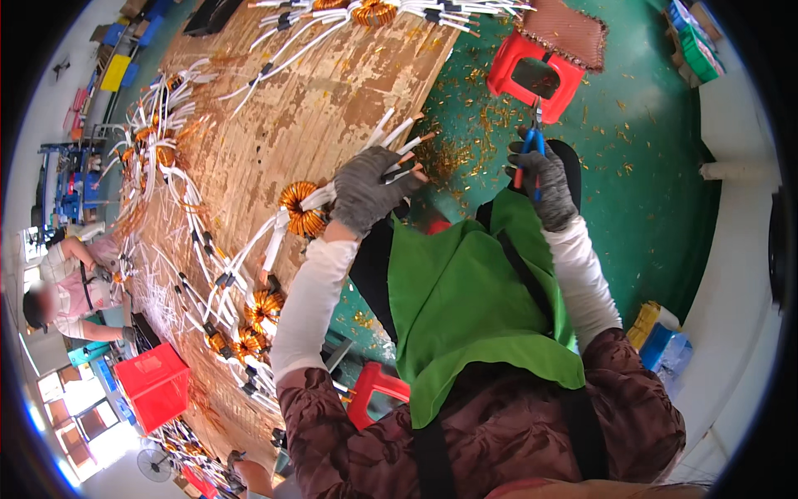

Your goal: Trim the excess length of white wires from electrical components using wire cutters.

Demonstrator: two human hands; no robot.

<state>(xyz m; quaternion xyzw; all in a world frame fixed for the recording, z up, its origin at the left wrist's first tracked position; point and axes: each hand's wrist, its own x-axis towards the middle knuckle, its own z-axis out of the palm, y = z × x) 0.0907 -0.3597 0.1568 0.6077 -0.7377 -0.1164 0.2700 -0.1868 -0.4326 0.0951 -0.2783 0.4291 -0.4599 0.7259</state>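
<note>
pliers (pixel 534 143): blue-red | wires (pixel 401 130): white | coil (pixel 304 223): copper-orange | apron (pixel 474 308): green | shirt (pixel 507 424): brown, mottled

Bright, even light washes a wooden worktable (pixel 357 83) and green floor (pixel 657 191), leaving soft shadows, while windows (pixel 104 441) beyond the worktable's left edge burn out to white with bluish glare. Fisheye distortion bends the pale wall (pixel 740 366) at right, the frame's rim falling to black; a co-worker's head (pixel 36 308) past that left edge is blurred.

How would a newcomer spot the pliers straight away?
Start at the green floor, right of the big wooden table. Find the upper red stool; just below it is the grey-gloved right hand. The pliers held there stand out from both by their bright blue handles.
</note>
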